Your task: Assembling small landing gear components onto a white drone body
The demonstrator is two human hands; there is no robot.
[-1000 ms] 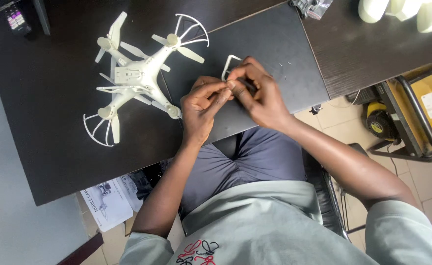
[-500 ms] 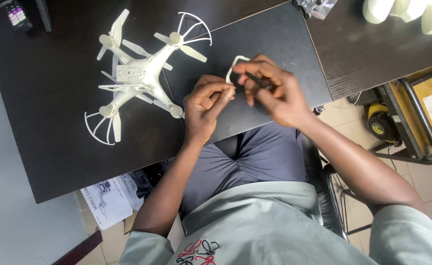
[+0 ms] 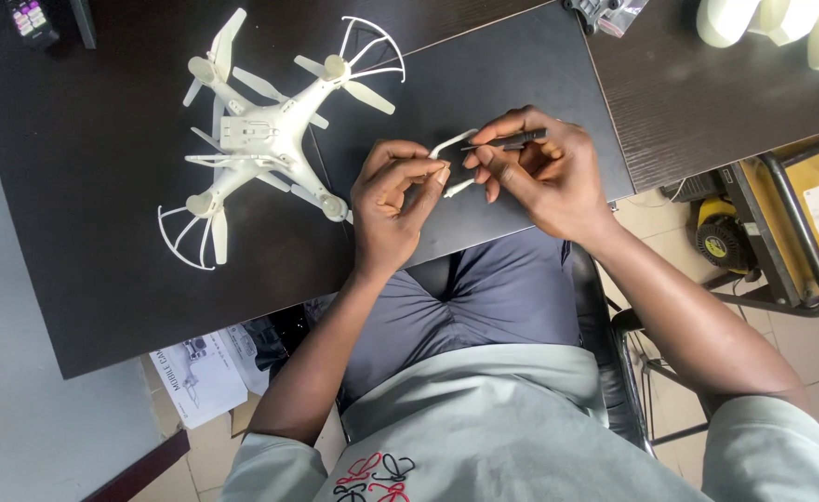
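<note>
A dark, matte rectangular table (image 3: 102, 279) fills the upper part of the head view, and both hands are held just above its near edge. A white plastic quadcopter drone (image 3: 274, 139) with four propeller arms is laid flat on the table, just beyond the knuckles of the left hand (image 3: 391, 204); two of its arms carry curved white propeller guards, and its nearest motor pod is almost touched by the left thumb side. The left hand's fingers are curled inward, with thumb and forefinger tips pressed together on one end of a small white curved plastic guard piece (image 3: 453, 144). This piece is held between the two hands, above the table's front edge, its other end lying close to the fingertips of the right hand (image 3: 544, 181). The right hand's fingers are bent, and a slim dark screwdriver (image 3: 507, 141) is pinched between thumb and forefinger, its shaft pointing toward the left fingertips. A short white stub is seen just below the piece, between the two thumbs; what it is cannot be told.
</note>
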